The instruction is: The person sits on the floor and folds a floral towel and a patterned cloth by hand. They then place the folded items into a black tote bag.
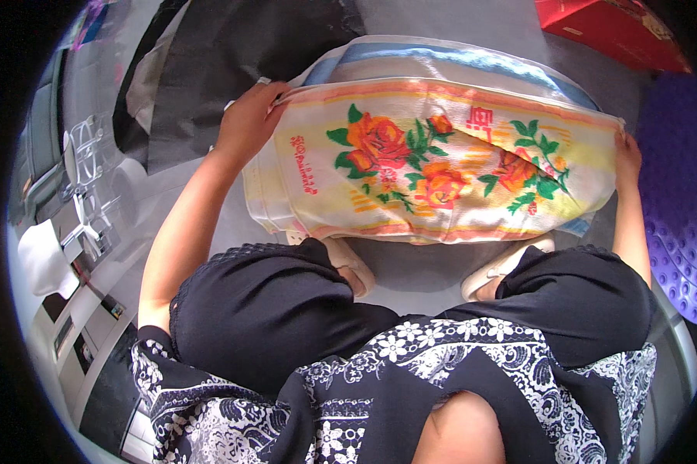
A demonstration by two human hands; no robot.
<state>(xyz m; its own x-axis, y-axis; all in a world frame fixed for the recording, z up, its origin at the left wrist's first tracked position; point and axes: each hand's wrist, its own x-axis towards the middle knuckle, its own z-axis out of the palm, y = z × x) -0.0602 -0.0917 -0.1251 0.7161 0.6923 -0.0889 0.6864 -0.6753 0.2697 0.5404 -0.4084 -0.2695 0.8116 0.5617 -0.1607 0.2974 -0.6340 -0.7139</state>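
A towel (423, 162) with orange roses, green leaves and printed writing stretches sideways in front of my knees. My left hand (252, 119) pinches its upper left corner. At the upper right corner, my right hand (628, 156) grips the edge, its fingers partly hidden by the cloth. Behind the rose towel shows a second layer of cloth (441, 58) with blue and white bands; whether it is a separate towel I cannot tell. A diagonal crease crosses the rose print on the right. Below the towel's lower edge are my light clogs (508, 267).
A black sheet or bag (232, 69) lies at the upper left. A red box (609, 29) stands at the upper right. Along the right side is a purple studded plastic object (679, 232). A white chair (49, 258) is on the far left, on the grey floor.
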